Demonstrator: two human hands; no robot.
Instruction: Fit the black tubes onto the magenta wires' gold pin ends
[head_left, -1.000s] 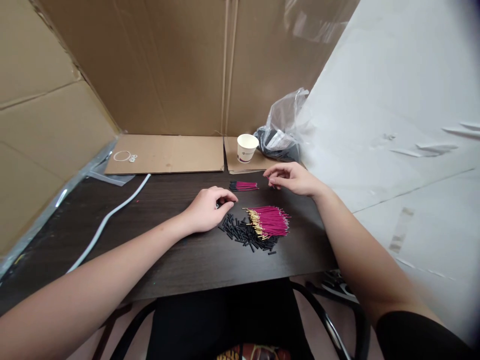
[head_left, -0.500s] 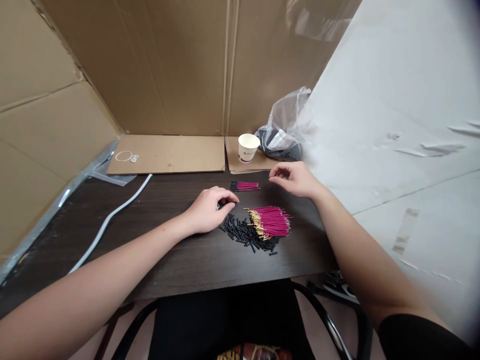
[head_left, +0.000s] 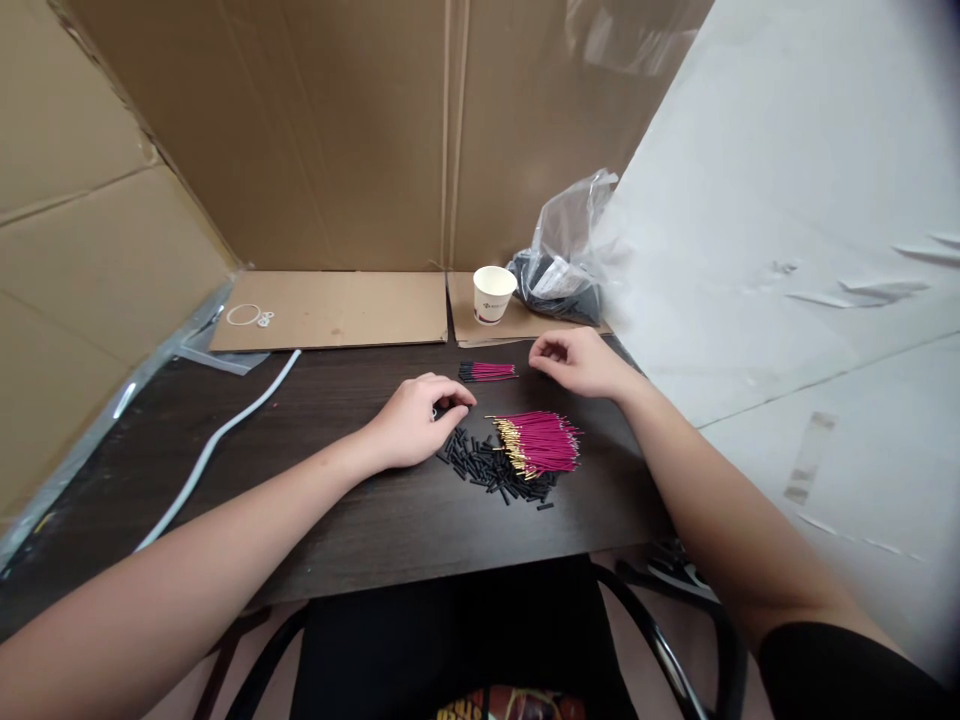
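My left hand [head_left: 417,420] rests on the dark table [head_left: 300,480], fingers curled, its tips pinched at the edge of a heap of short black tubes [head_left: 487,472]; what it pinches is too small to name. A pile of magenta wires with gold tips [head_left: 538,442] lies on that heap. My right hand [head_left: 576,360] hovers just right of a small bundle of finished magenta wires with black ends [head_left: 487,372], fingers curled in; nothing shows in them.
A white paper cup [head_left: 493,294] and a clear plastic bag of black parts [head_left: 566,260] stand on cardboard sheets [head_left: 337,308] at the back. A white cable [head_left: 217,440] runs along the left. Cardboard walls enclose back and left; a white panel stands right.
My right hand has drifted slightly left and down, closer to the small wire bundle. My left hand has stayed in place.
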